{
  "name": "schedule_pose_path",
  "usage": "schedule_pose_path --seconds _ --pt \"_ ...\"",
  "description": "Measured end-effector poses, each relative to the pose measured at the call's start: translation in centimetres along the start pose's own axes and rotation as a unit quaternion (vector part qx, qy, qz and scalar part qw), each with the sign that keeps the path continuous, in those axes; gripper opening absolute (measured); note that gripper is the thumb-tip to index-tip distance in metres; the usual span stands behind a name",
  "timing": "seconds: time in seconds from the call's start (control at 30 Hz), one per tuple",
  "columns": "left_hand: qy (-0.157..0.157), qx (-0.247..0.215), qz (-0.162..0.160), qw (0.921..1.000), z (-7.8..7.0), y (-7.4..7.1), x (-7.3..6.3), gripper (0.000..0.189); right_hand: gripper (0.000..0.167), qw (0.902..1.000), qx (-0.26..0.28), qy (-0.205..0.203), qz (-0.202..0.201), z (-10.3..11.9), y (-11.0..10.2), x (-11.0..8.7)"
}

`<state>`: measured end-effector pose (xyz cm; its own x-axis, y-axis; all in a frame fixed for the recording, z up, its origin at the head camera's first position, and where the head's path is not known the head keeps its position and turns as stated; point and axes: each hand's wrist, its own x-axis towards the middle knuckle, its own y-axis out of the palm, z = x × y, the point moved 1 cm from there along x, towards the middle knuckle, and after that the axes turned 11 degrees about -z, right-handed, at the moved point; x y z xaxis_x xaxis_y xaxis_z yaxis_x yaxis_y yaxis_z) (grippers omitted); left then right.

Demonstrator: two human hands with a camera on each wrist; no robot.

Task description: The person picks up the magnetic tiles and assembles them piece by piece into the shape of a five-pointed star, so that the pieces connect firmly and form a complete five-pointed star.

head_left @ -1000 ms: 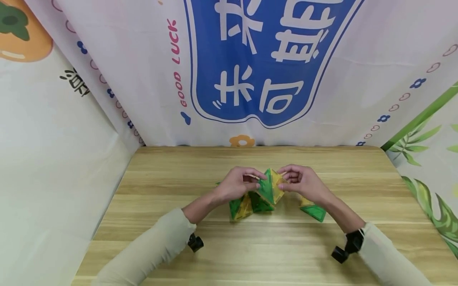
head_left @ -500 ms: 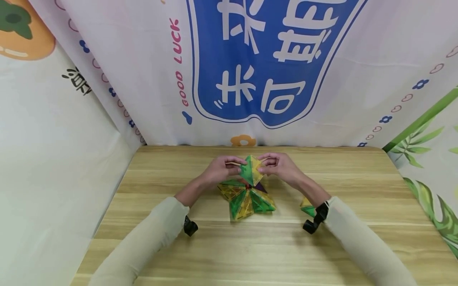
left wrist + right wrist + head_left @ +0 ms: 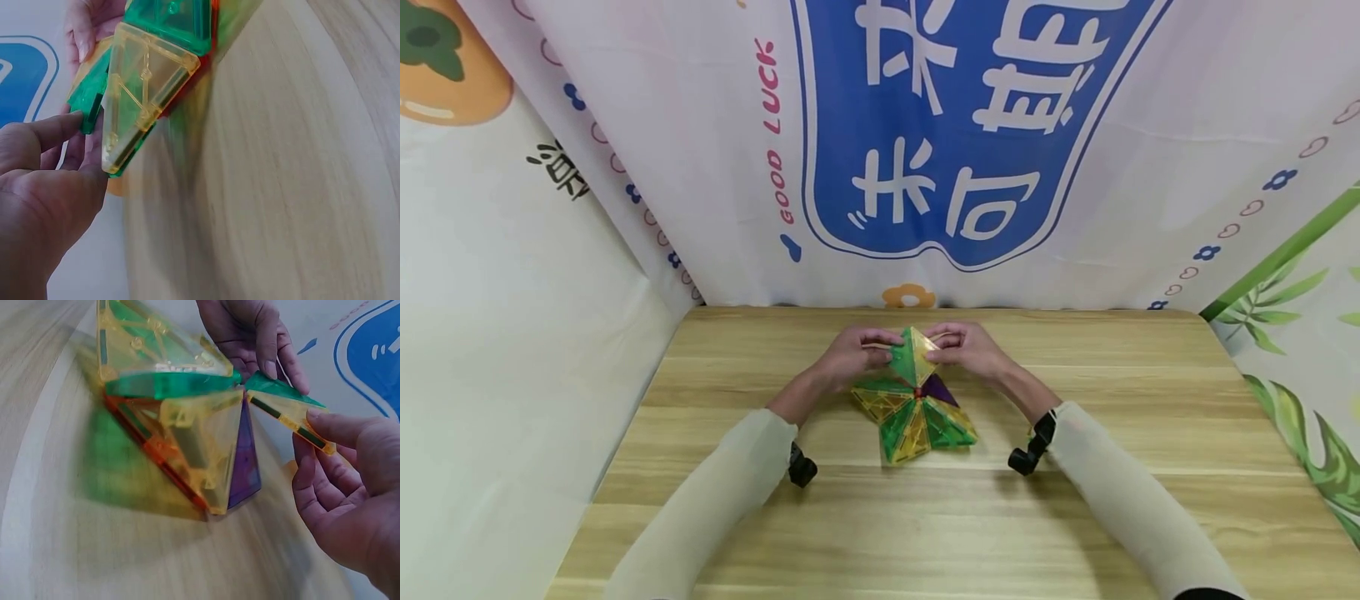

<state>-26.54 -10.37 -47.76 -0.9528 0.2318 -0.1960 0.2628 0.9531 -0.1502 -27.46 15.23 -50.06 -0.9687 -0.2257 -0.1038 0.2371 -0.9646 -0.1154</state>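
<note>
Both hands hold a joined pair of translucent triangular magnetic tiles, green [image 3: 902, 360] on the left and yellow [image 3: 922, 357] on the right. My left hand [image 3: 848, 357] pinches the green side; my right hand [image 3: 972, 348] pinches the yellow side between thumb and fingers. The pair leans over the far side of a star-shaped magnetic tile structure [image 3: 914, 429] and its near tip meets the centre. Green and yellow points make up the star, with a purple tile [image 3: 245, 465] at its right and an orange-red tile [image 3: 153, 453] low down.
The wooden table [image 3: 895, 525] lies under everything, and a printed cloth [image 3: 730, 167] hangs behind it. A sliver of another yellow-green piece [image 3: 1031, 433] shows beside the right wrist, mostly hidden by the black wrist camera [image 3: 1033, 448].
Both hands have carried the green and yellow tile pair leftward and away from me, then lowered it to the far side of the star. The star has stayed in place.
</note>
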Motion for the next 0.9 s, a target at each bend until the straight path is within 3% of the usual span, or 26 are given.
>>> schedule_pose_path --seconds 0.3,0.57,0.77,0.9 --pt "-0.03 -0.014 -0.005 0.9994 1.5 0.0 0.9 0.036 0.041 0.9992 -0.028 -0.027 -0.005 -1.1 0.6 0.3" --pt "0.027 0.084 -0.011 0.9961 2.2 0.5 0.8 0.021 0.034 0.9961 -0.068 -0.056 0.006 -1.6 0.9 0.4" --pt "0.026 0.098 -0.024 0.9946 2.2 0.6 0.6 0.021 0.033 0.9918 -0.103 -0.075 0.003 -1.6 0.8 0.0" --pt "0.042 0.099 -0.032 0.9937 1.9 0.6 0.5 0.023 0.032 0.9883 -0.128 -0.081 -0.016 -1.2 0.3 -1.0"
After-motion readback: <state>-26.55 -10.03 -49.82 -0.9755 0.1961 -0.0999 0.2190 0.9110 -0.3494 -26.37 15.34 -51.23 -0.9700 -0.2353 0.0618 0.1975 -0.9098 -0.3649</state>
